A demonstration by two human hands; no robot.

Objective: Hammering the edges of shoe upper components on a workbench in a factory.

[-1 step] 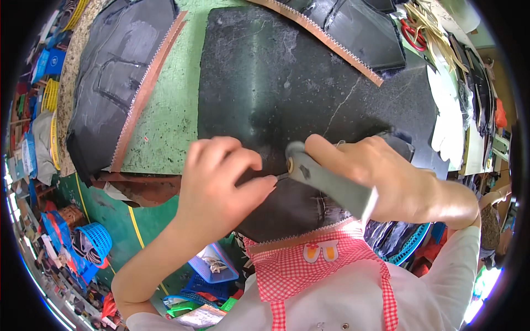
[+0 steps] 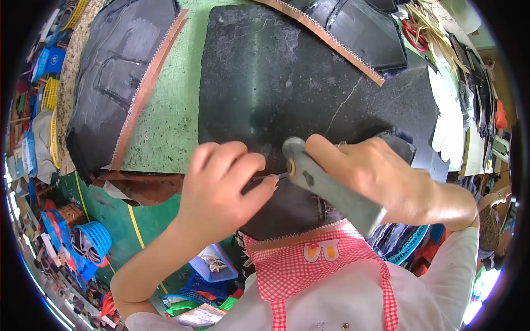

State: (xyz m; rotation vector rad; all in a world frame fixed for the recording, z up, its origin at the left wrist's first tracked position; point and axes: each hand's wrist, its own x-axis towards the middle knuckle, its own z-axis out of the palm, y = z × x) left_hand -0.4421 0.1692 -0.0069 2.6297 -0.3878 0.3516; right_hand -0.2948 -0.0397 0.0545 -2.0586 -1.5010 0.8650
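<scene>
My right hand [image 2: 381,179] grips a hammer [image 2: 331,187]; its grey metal head shows from above, and my fist hides the handle. The head hovers over a black leather piece [image 2: 287,209], whose near edge bears a brown strip with zigzag stitching. This piece lies at the table's front edge, overlapping a dark slab [image 2: 265,88], and hangs toward my apron. With fingers curled and thumb stretched toward the hammer, my left hand [image 2: 221,193] holds the piece near its upper edge. Exactly where the fingertips touch is partly hidden.
More stitched black pieces lie at left [image 2: 121,77] and far right [image 2: 359,33] on the green tabletop [image 2: 165,121]. Red-handled scissors [image 2: 414,36] sit beside pale strips [image 2: 433,27]. Below the table are a blue basket [image 2: 408,248] and a blue bin [image 2: 212,262].
The hammer head's square end has swung a little lower and toward me. My left hand has shifted very slightly; the leather pieces around are unmoved.
</scene>
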